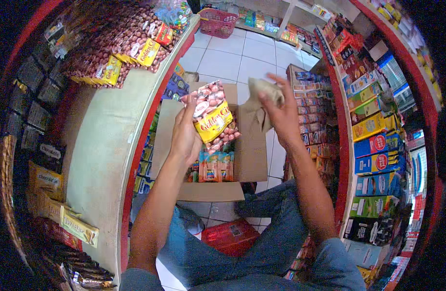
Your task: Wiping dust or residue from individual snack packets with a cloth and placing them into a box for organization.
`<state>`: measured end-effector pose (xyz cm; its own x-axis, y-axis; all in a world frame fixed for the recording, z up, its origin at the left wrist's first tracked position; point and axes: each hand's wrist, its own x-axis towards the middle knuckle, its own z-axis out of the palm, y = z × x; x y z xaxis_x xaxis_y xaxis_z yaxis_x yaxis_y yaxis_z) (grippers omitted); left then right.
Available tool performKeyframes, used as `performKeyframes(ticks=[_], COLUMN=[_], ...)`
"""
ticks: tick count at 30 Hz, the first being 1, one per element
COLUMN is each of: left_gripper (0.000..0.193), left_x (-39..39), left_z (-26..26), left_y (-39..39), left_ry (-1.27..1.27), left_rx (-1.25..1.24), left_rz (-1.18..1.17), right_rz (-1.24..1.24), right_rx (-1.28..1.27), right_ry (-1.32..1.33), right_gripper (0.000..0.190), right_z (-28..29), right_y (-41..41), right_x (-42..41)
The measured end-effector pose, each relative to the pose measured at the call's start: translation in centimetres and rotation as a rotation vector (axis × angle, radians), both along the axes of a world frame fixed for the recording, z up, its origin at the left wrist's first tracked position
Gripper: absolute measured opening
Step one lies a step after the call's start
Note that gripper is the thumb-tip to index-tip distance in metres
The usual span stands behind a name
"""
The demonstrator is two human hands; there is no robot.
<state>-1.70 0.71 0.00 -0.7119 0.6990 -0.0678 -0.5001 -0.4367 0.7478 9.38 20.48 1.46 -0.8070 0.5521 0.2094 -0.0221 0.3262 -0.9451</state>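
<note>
My left hand [187,132] grips a clear packet of round brown snacks with a yellow label [214,118] by its left edge. The packet is tilted above an open cardboard box [254,156]. Up and to the right, my right hand [283,112] holds a crumpled beige cloth [263,92], apart from the packet; both cloth and fingers are blurred. Inside the box, orange-and-green snack packets [215,167] show below the held packet, which hides part of the contents. The box's flaps are folded outward.
On the left shelf [99,120] lie piles of similar yellow-labelled packets [112,71] and wafer packs [79,225]. Boxed snacks [370,145] line the right shelf. A pink plastic basket [218,23] stands on the tiled floor [223,60]. A red box [230,236] sits between my legs.
</note>
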Motion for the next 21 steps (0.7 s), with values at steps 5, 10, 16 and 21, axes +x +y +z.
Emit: performKeyframes(ticks=[5, 10, 16, 21], left_gripper=[0.057, 0.052, 0.047, 0.042], left_x=[0.7, 2.6, 1.8, 2.1], left_z=[-1.3, -0.5, -0.8, 1.2], left_y=[-0.3, -0.3, -0.3, -0.6], left_ry=[-0.045, -0.088, -0.082, -0.075], left_rx=[-0.004, 0.032, 0.011, -0.014], left_rz=[-0.114, -0.053, 0.032, -0.097], right_rz=[0.0, 0.247, 0.199, 0.049], right_rx=[0.408, 0.987, 0.975, 0.914], right_ry=[0.311, 0.208, 0.325, 0.067], right_gripper=[0.058, 0.057, 0.055, 0.051], right_z=[1.5, 0.3, 0.0, -0.6], right_y=[-5.2, -7.5, -5.5, -2.2], right_x=[-0.2, -1.7, -2.3, -1.7])
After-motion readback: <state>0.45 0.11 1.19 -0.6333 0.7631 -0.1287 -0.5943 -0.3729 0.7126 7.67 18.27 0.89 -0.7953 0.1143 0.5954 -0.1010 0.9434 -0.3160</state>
